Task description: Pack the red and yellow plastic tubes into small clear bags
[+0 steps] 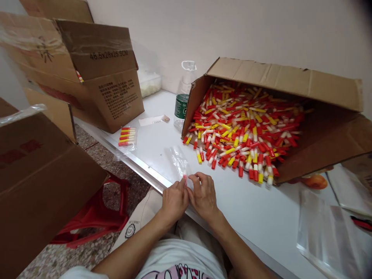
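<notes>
My left hand (174, 198) is closed at the table's front edge, its fingers pinching the near end of a small clear plastic bag (178, 158). Close beside it, my right hand (205, 194) has its thumb and curled fingers at the same end of the bag. A bit of red (185, 177) shows at the fingertips; the hands hide most of it. The bag's far part lies flat towards the wall. Beyond my right hand, many small red, yellow and white tubes (232, 128) spill from a tipped cardboard box (290, 83).
A packed bag of several tubes (128, 136) lies left on the white table (241, 209). Behind stand a plastic bottle (181, 104) and a large carton (116, 89). More clear bags (325, 224) lie at right. Below left are another carton (43, 174) and a red stool (95, 217).
</notes>
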Available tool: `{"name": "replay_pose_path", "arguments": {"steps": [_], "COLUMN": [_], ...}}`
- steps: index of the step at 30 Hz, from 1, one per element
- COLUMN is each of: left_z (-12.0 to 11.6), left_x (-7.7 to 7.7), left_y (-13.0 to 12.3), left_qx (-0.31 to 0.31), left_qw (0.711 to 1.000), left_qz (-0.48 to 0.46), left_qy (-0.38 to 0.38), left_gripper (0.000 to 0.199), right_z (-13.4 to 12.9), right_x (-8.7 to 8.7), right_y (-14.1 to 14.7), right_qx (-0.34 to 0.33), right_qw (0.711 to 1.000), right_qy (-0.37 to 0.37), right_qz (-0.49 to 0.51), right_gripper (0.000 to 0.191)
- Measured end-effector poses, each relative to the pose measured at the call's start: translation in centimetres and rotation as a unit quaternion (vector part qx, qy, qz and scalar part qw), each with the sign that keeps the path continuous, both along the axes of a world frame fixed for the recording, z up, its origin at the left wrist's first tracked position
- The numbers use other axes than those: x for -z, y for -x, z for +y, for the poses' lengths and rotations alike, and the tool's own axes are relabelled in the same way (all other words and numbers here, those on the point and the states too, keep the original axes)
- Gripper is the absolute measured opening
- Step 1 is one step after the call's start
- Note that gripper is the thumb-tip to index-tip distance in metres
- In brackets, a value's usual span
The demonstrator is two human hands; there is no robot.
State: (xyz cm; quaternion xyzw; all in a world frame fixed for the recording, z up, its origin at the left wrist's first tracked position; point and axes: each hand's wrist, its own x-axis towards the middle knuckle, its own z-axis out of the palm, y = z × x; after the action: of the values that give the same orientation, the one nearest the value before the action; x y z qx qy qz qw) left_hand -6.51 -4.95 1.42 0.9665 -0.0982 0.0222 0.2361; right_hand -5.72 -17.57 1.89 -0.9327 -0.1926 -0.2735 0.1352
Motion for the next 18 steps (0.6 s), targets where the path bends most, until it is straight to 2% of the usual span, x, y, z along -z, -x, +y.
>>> {"name": "replay_pose_path", "arguments": {"steps": [2, 5, 8, 11, 16, 18], "left_z": [0.0, -0.1, -0.1, 0.2, 0.5, 0.4], "left_x": [0.0, 0.4, 1.0, 1.3, 1.4, 1.5], "left_y": [0.1, 0.4, 0.6, 0.5, 0.3, 0.5], "left_qx": [0.004, 0.011, 0.006, -0.012, -0.032, -0.028], "left_qw": [1.000, 1.000, 0.999, 0.998, 0.996, 0.995], "left_qz": [-0.001, -0.002, -0.025, -0.037, -0.038, -0.043], "left_qy": [0.002, 0.010, 0.035, 0.059, 0.080, 0.086], "left_gripper": [0.040, 0.038, 0.041, 0.043, 0.040, 0.040], "right_z": [-0.3, -0.4, 0.4, 1.3, 1.5, 1.7], "right_x": [-0.6, -1.2, -1.4, -1.2, -1.4, -1.3], "right_y": [-0.7, -1.7, -2.6, -3.2, -3.5, -3.6], "right_qx": [-0.036, -0.065, -0.014, 0.050, 0.018, 0.045], "right_qw": [0.997, 0.982, 0.974, 0.968, 0.957, 0.959], "right_qy": [0.013, 0.075, 0.128, 0.127, 0.135, 0.139], "right_qz": [0.072, 0.160, 0.186, 0.211, 0.255, 0.242], "right_gripper": [0.036, 0.044, 0.028, 0.017, 0.019, 0.022]}}
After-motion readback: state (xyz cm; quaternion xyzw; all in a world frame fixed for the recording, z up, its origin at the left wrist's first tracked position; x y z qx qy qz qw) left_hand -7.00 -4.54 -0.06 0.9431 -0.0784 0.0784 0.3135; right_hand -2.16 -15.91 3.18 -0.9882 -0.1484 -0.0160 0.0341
